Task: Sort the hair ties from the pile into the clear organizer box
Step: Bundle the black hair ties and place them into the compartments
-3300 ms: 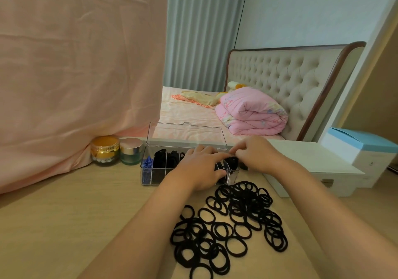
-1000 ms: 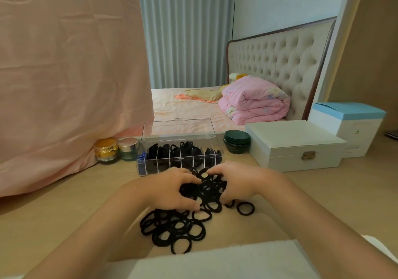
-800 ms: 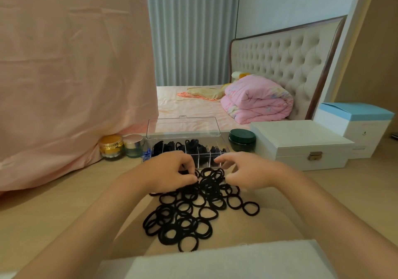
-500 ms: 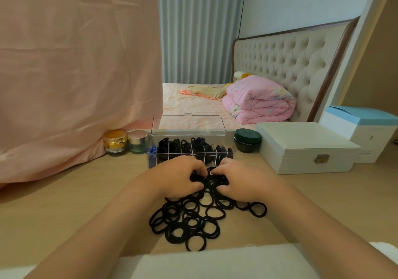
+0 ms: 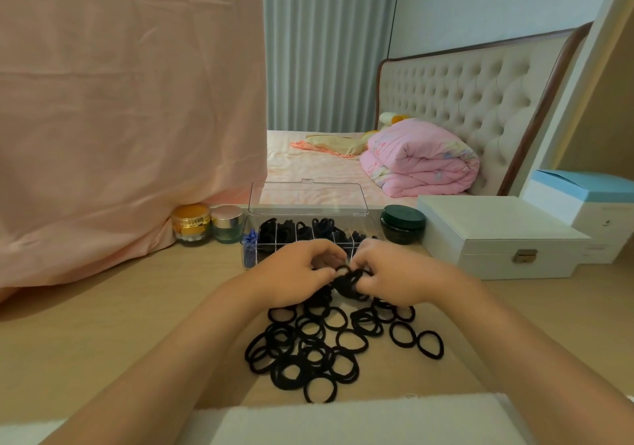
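While left hand [image 5: 294, 270], right hand [image 5: 395, 277] grip hair ties [image 5: 350, 279], gold jar [image 5: 190, 224] lettering illegible.

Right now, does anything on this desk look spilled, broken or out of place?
Nothing looks damaged. The hair ties lie scattered in a loose, unsorted pile on the desk, with one outermost tie at its right edge. The clear organizer box stands open, lid upright.

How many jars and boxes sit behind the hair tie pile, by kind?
Jars: 3 (gold jar, pink-lidded jar, dark green jar)
Boxes: 3 (clear organizer box, white latched box, blue-lidded box)
Total: 6
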The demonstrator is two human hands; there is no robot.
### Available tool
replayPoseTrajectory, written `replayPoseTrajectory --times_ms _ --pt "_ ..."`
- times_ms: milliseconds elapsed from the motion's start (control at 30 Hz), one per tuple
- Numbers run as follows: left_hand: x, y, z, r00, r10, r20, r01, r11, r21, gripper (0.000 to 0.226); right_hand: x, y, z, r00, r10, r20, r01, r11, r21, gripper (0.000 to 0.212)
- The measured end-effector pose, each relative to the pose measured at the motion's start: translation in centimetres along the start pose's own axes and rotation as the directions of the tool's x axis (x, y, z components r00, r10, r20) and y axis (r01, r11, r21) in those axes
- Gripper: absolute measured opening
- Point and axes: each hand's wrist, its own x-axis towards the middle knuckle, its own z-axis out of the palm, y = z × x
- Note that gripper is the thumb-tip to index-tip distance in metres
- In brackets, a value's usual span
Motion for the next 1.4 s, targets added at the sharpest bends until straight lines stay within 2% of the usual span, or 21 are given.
replayPoseTrajectory --times_ms 100,200,233,300,433,567,667,767,800,867,967,1100,1167,1267,1400 --pt "0.0 0.3 0.0 0.999 -0.051 -0.012 0.046 0.963 -0.266 0.036 -0.6 0.3 -1.2 0.999 -0.002 -0.036 0.015 0.922 0.387 0.013" --pt "0.0 0.6 -0.3 0.987 -0.159 0.001 0.13 0.808 -0.575 0.024 -0.7 0.4 -1.1 0.998 0.045 -0.042 -0.009 0.777 0.63 0.015" --pt "0.0 0.6 -0.4 0.986 -0.168 0.016 0.142 0.771 -0.621 0.02 -0.7 0.3 -0.9 0.997 0.062 -0.045 -0.016 0.738 0.675 0.014" --pt "-0.1 0.4 -0.5 0.983 -0.184 0.021 0.162 0.797 -0.581 0.017 -0.6 0.1 -0.5 0.993 0.104 -0.054 -0.031 0.677 0.735 0.013" --pt "-0.2 0.1 -0.6 0.972 -0.229 0.057 0.223 0.811 -0.541 0.02 -0.6 -0.3 -0.3 0.988 0.146 -0.041 -0.065 0.654 0.754 0.014" --pt "-0.4 0.1 -0.8 0.965 -0.26 0.031 0.249 0.875 -0.415 0.014 -0.8 -0.2 -0.8 0.982 0.188 -0.025 -0.112 0.678 0.726 0.016" --pt "-0.2 0.3 -0.4 0.962 -0.271 -0.044 0.24 0.907 -0.346 0.014 -0.9 0.0 -1.6 0.966 0.24 -0.1 -0.102 0.705 0.702 0.017" --pt "0.0 0.2 0.1 0.952 -0.274 -0.136 0.221 0.924 -0.311 0.01 -1.1 -0.3 -2.1 0.975 0.203 -0.092 -0.062 0.643 0.763 0.015" --pt "0.1 0.3 0.3 0.951 -0.273 -0.148 0.215 0.923 -0.32 0.008 -1.2 -0.7 -2.1 0.982 0.178 -0.068 -0.058 0.621 0.782 0.013" --pt "0.1 0.4 0.4 0.957 -0.269 -0.111 0.208 0.899 -0.384 0.008 -1.0 -1.4 -1.6 0.987 0.156 -0.039 -0.072 0.648 0.758 0.01" --pt "0.1 0.7 0.3 0.966 -0.259 0.009 0.216 0.783 -0.584 0.017 -0.7 -1.9 -0.7 0.976 0.206 -0.067 -0.108 0.731 0.674 0.009" --pt "0.1 0.8 -0.2 0.964 -0.242 0.108 0.244 0.65 -0.72 0.025 -0.5 -1.4 -0.7 0.957 0.275 -0.094 -0.154 0.753 0.64 0.008" --pt "-0.1 0.8 -0.3 0.967 -0.227 0.112 0.237 0.653 -0.719 0.029 -0.3 -1.5 -0.5 0.953 0.283 -0.105 -0.16 0.77 0.617 0.008" --pt "-0.1 0.5 -0.2 0.969 -0.238 0.068 0.223 0.722 -0.655 0.024 -0.2 -2.0 -0.2 0.952 0.28 -0.126 -0.154 0.791 0.592 0.009" --pt "0.1 0.1 -0.2 0.958 -0.282 0.053 0.243 0.7 -0.672 0.022 -0.5 -1.9 -0.6 0.967 0.231 -0.113 -0.109 0.766 0.633 0.017"
